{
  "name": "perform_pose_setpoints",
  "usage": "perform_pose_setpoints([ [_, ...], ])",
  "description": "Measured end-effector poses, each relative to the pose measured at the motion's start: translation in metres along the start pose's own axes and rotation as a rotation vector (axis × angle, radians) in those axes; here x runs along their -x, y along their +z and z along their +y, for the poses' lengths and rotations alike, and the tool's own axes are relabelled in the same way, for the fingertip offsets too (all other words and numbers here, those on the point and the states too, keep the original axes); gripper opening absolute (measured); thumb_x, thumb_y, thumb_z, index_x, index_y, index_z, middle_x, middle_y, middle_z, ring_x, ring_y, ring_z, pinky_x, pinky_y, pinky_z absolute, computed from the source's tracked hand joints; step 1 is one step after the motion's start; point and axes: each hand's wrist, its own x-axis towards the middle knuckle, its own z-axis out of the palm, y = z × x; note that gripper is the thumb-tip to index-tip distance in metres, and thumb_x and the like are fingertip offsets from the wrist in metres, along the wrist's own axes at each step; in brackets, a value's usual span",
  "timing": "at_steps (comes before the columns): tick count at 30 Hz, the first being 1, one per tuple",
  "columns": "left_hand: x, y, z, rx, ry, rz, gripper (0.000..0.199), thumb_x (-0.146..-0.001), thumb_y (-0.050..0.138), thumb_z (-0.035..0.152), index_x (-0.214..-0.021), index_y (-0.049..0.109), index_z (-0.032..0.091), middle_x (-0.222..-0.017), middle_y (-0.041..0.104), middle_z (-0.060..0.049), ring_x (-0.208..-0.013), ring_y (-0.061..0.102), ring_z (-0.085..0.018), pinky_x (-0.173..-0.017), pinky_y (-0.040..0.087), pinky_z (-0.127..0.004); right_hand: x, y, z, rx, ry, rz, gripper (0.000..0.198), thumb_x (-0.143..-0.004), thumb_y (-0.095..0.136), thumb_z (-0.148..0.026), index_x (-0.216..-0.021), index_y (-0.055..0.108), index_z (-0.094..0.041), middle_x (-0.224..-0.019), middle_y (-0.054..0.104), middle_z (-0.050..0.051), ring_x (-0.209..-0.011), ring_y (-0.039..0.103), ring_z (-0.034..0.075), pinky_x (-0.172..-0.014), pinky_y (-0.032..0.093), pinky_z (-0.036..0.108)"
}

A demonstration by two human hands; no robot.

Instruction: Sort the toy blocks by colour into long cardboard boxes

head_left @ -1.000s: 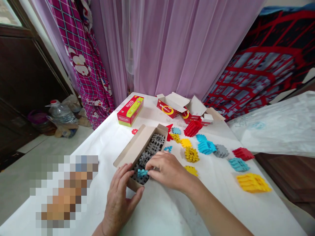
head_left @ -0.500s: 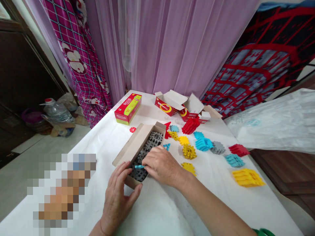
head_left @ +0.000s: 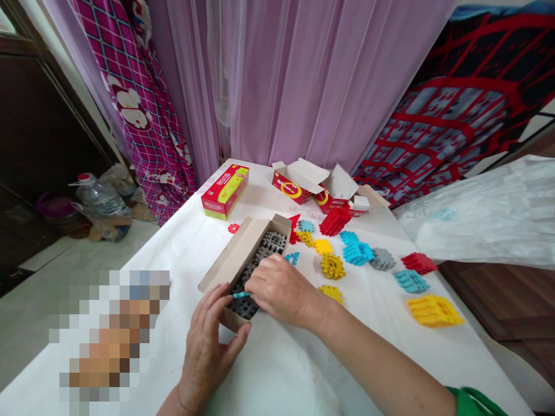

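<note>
An open cardboard box [head_left: 234, 260] lies on the white table [head_left: 281, 370], filled with grey interlocking plastic pieces [head_left: 271, 242]. My left hand [head_left: 208, 346] grips the box's near end, thumb against its front corner. Over the box's near half, my right hand [head_left: 281, 289] pinches a small blue piece [head_left: 241, 295] edge-on among the grey ones. To the right of the box lie several loose pieces and stacks: yellow [head_left: 332, 266], blue [head_left: 358, 252], grey [head_left: 383, 259] and red [head_left: 335, 220].
A closed red and yellow box [head_left: 224, 191] sits at the far left of the table, and two opened red boxes [head_left: 299, 182] stand at the back. A large yellow stack [head_left: 433, 311] lies near the right edge. Purple curtains hang behind. A pixelated patch covers the table's left front.
The blue piece has turned from lying flat on the grey pieces to standing on edge, and my right hand has slid left over the box. The view has shifted slightly.
</note>
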Motion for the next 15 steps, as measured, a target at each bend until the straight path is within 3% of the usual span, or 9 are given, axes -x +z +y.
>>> perform_pose_setpoints([
  [4, 0.000, -0.001, 0.000, 0.008, -0.004, 0.005, 0.044, -0.084, 0.067, 0.027, -0.124, 0.050, 0.017, -0.129, 0.061, -0.018, -0.120, 0.060, -0.029, -0.097, 0.054, -0.046, 0.009, 0.005, -0.001, -0.002, -0.010, 0.086, 0.010, -0.091, 0.061, -0.018, -0.082, 0.067, -0.017, -0.081, 0.070, 0.004, -0.080, 0.057, 0.019, -0.073, 0.032, 0.034],
  [7, 0.001, 0.000, 0.000, 0.015, 0.001, 0.002, 0.045, -0.084, 0.067, 0.026, -0.124, 0.050, 0.017, -0.130, 0.060, -0.019, -0.122, 0.059, -0.029, -0.098, 0.053, -0.046, 0.016, 0.005, 0.003, -0.169, 0.068, 0.128, 0.002, -0.087, 0.067, -0.019, -0.086, 0.069, -0.019, -0.082, 0.072, 0.002, -0.082, 0.060, 0.017, -0.075, 0.035, 0.031],
  [11, 0.001, 0.000, 0.000, 0.013, 0.002, -0.010, 0.046, -0.083, 0.068, 0.026, -0.125, 0.050, 0.017, -0.131, 0.060, -0.019, -0.123, 0.057, -0.029, -0.098, 0.053, -0.046, 0.014, 0.000, 0.011, -0.414, 0.185, 0.008, 0.009, -0.080, 0.070, -0.014, -0.083, 0.073, -0.022, -0.081, 0.074, -0.003, -0.078, 0.064, 0.013, -0.073, 0.038, 0.025],
  [15, 0.001, -0.001, -0.001, 0.013, -0.001, -0.009, 0.046, -0.083, 0.067, 0.026, -0.125, 0.050, 0.017, -0.131, 0.060, -0.018, -0.123, 0.058, -0.030, -0.098, 0.053, -0.046, 0.003, -0.002, 0.010, -0.379, 0.267, -0.110, 0.013, -0.080, 0.068, -0.014, -0.086, 0.075, -0.023, -0.085, 0.076, -0.002, -0.082, 0.066, 0.015, -0.072, 0.039, 0.026],
])
